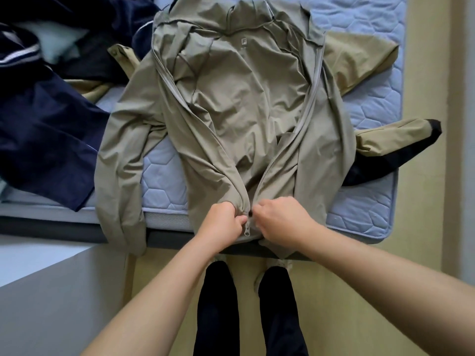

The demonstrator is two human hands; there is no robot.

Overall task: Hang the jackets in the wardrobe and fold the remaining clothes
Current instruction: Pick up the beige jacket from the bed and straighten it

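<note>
On the near edge of the mattress [372,104], an olive jacket [244,104] is lying open with its lining facing up. Its hem is hanging just over the edge and its collar is being cut off by the top of the frame. Both hands are meeting at the bottom of the zipper [247,228]. The left hand [225,223] is curling its fingers round the left front edge, and the right hand [281,222] is pinching the right edge, knuckles up. Their fingertips are hiding the zipper ends, so I cannot tell whether these are joined. One olive sleeve is drooping past the bed's side. A tan jacket [359,62] is lying mostly covered beneath, only one black-cuffed sleeve sticking out. Navy clothes [46,129] are sprawling to the left, running out of view.
</note>
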